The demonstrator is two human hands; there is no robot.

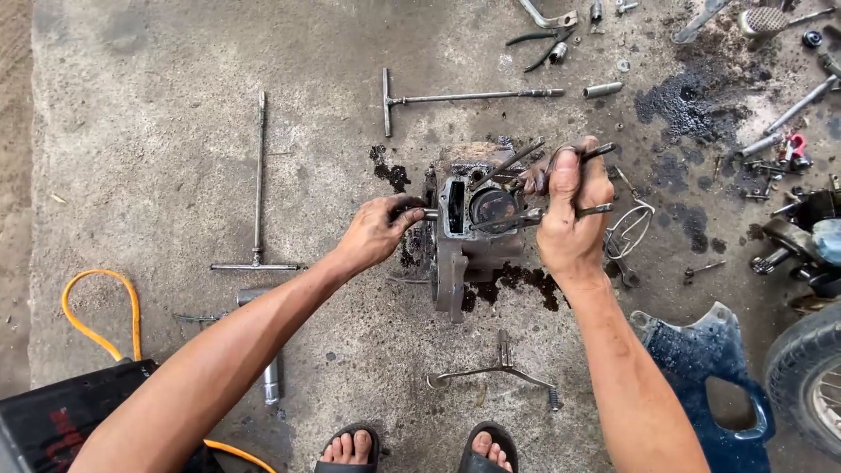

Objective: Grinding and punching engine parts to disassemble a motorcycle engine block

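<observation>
1. Two hands work on one part: we see a grimy engine cylinder block [469, 241] sitting on the concrete floor [175, 175] at mid-scene, with the round piston crown [492, 208] showing in its bore.
2. Our left hand [375, 232] is closed around the left end of a pin or rod [427, 214] at the block's left side; what the fingertips pinch exactly we cannot tell.
3. Our right hand [571, 206] is closed on the handles of pliers [534, 188], whose tips reach into the block at the piston.
4. We judge the step in hand to be working a pin or clip at the piston; the next move seems to call for a steady block and a fine pull from the pliers.
5. Oil stains [517, 285] lie just near and right of the block, so footing there looks slick.
6. Room is open to the far left; a T-handle wrench [258, 188] lies left, another T-handle wrench [464, 96] far, a Y-shaped wrench [495, 368] near.
7. The right is crowded: blue fairing [701, 368], tyre [806, 372], scattered tools.
</observation>
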